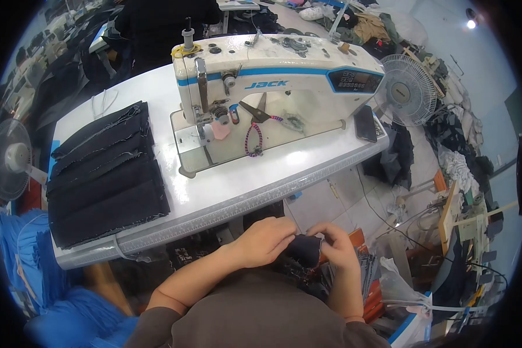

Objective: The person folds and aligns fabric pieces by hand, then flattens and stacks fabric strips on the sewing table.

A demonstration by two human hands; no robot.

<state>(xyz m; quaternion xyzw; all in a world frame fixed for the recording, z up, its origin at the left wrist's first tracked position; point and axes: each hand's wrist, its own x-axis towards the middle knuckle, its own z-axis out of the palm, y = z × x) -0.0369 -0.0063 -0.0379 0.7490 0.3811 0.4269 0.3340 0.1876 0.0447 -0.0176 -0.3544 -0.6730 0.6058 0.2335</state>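
Over my lap, in front of the table edge, a small dark navy fabric piece [305, 250] is held between my two hands. My left hand [268, 240] has its fingers closed on the left side of the piece. On the opposite side, my right hand [337, 246] pinches its edge, thumb toward me. Beyond them stands a white Jack sewing machine [278, 78] on its white table [214, 200]. Thread snips with wrapped handles [254, 139] lie on the machine bed. Stacked dark fabric pieces [107, 180] with frayed edges cover the table's left end.
A black phone [365, 123] rests at the table's right end. Fans stand at the right [403, 90] and far left [10, 159]. Blue fabric [29, 255] hangs at lower left. A ruler strip [232, 203] runs along the front edge. Another person in black [162, 29] is at the back.
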